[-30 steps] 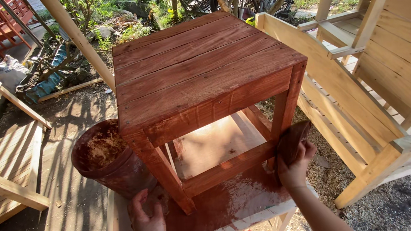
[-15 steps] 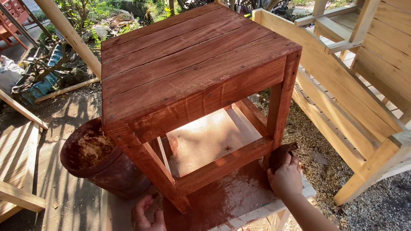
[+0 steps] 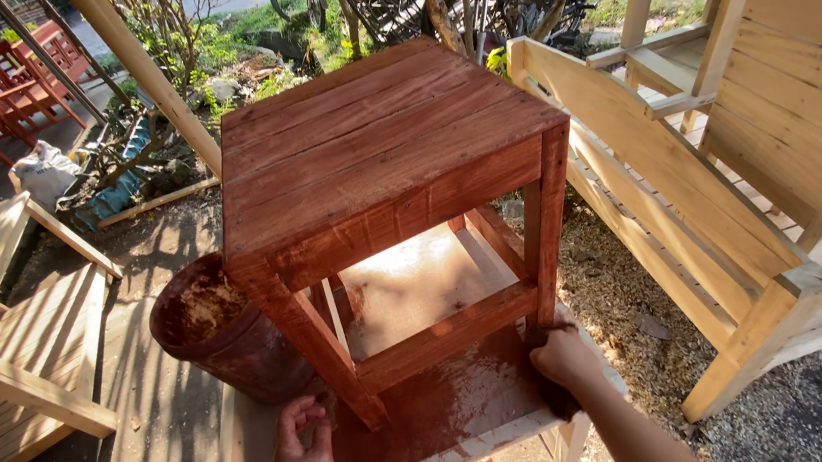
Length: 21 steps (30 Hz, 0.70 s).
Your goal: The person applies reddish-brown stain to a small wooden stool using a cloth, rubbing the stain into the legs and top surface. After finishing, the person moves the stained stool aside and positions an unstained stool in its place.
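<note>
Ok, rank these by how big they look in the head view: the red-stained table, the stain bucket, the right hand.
1. Red-stained table, by far the largest.
2. Stain bucket, partly hidden behind a table leg.
3. Right hand, the smallest, though it is nearer the camera, so it looks larger than it really is.

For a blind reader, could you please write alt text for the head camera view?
A person's two bare hands rest at the feet of a red-brown stained wooden table: left hand by the near front leg, right hand at the other. A stained bucket stands left; unpainted wooden furniture surrounds it.
</note>
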Each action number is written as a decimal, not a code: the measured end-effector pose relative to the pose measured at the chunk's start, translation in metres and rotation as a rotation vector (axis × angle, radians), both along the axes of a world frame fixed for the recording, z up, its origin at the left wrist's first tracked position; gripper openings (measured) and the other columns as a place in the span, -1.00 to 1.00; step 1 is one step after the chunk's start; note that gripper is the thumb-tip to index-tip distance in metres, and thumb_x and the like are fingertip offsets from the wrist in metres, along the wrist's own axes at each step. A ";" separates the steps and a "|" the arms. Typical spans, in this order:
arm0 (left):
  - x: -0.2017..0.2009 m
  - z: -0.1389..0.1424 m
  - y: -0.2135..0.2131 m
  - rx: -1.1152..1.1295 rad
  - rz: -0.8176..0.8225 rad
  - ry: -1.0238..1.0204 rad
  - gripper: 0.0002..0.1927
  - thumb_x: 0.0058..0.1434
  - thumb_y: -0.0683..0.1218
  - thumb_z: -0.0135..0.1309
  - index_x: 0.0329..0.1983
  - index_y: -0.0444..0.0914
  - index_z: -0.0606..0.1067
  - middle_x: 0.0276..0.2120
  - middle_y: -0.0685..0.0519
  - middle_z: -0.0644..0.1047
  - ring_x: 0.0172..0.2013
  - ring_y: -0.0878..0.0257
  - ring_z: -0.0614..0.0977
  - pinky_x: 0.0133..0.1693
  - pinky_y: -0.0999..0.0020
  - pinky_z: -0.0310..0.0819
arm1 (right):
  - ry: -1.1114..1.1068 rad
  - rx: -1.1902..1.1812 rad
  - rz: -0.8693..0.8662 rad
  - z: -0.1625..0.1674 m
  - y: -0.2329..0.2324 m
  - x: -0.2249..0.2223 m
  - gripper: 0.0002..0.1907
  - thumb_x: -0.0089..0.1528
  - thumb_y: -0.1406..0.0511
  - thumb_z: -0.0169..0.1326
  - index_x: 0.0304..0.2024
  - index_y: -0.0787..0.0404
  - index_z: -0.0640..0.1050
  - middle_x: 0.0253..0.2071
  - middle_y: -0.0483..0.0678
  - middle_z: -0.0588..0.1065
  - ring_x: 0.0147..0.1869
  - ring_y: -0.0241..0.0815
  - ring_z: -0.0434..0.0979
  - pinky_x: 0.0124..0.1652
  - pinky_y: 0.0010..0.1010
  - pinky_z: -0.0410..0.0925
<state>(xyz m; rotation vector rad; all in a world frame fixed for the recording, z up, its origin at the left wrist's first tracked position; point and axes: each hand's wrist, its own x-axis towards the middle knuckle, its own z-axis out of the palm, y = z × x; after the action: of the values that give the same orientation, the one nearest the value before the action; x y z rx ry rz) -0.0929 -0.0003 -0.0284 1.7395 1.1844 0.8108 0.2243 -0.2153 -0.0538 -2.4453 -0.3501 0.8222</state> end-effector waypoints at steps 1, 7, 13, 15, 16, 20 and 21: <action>0.001 0.004 0.001 -0.003 0.006 -0.028 -0.66 0.28 -0.30 0.04 0.12 -0.25 0.42 -0.12 -0.02 0.49 -0.03 0.22 0.54 0.06 0.24 0.51 | 0.210 0.180 -0.161 0.001 0.003 -0.005 -0.55 0.30 0.16 0.01 0.14 0.30 0.52 0.17 0.24 0.52 0.19 0.21 0.61 0.12 0.03 0.52; 0.008 0.002 -0.006 -0.092 0.026 -0.071 -0.63 0.28 -0.30 0.01 0.16 -0.27 0.40 -0.14 -0.03 0.50 -0.05 0.16 0.56 0.09 0.13 0.50 | 1.125 1.116 -0.607 -0.002 0.038 -0.041 -0.53 0.30 0.26 0.02 0.22 0.38 0.42 0.15 0.20 0.55 0.24 0.20 0.52 0.24 0.07 0.37; -0.002 -0.002 0.005 -0.061 -0.084 0.075 -0.55 0.24 -0.20 0.10 0.22 -0.21 0.38 -0.17 -0.04 0.58 -0.08 0.15 0.65 0.11 0.05 0.51 | 1.230 1.643 -0.758 -0.008 0.044 -0.028 -0.54 0.32 0.28 -0.11 0.25 0.30 0.41 0.21 0.11 0.50 0.29 0.10 0.48 0.30 -0.01 0.29; -0.009 -0.003 0.006 -0.137 -0.046 0.072 -0.53 0.25 -0.21 0.10 0.24 -0.22 0.36 -0.15 -0.04 0.58 -0.07 0.13 0.63 0.12 0.05 0.48 | 1.296 1.688 -0.733 -0.013 0.041 -0.028 -0.53 0.29 0.31 -0.10 0.24 0.32 0.41 0.19 0.12 0.51 0.28 0.11 0.48 0.29 -0.01 0.30; -0.011 -0.006 0.005 -0.111 -0.048 0.033 -0.54 0.24 -0.23 0.10 0.22 -0.24 0.37 -0.17 -0.06 0.59 -0.08 0.12 0.64 0.13 0.05 0.47 | 1.311 1.678 -0.719 -0.016 0.039 -0.030 -0.52 0.27 0.31 -0.09 0.24 0.32 0.42 0.17 0.12 0.52 0.26 0.12 0.48 0.29 0.00 0.30; -0.007 -0.004 -0.005 -0.068 -0.006 -0.120 -0.57 0.23 -0.32 0.08 0.19 -0.30 0.42 -0.19 -0.13 0.58 -0.08 0.12 0.60 0.17 0.12 0.39 | 1.092 1.627 -0.559 -0.027 0.019 -0.038 -0.46 0.13 0.43 -0.06 0.21 0.24 0.44 0.06 0.09 0.57 0.16 0.14 0.54 0.19 0.02 0.39; -0.005 -0.004 -0.008 -0.081 0.013 -0.152 -0.58 0.24 -0.35 0.07 0.18 -0.32 0.43 -0.19 -0.14 0.57 -0.07 0.13 0.59 0.18 0.15 0.37 | 1.001 1.585 -0.546 -0.030 0.011 -0.037 -0.44 0.11 0.45 -0.03 0.21 0.26 0.44 0.05 0.10 0.57 0.12 0.14 0.56 0.14 0.01 0.42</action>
<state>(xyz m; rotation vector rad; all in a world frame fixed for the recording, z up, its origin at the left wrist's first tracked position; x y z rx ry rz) -0.0982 -0.0080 -0.0322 1.5768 1.1126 0.8746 0.1869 -0.2044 -0.0838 -0.4776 0.0942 0.8458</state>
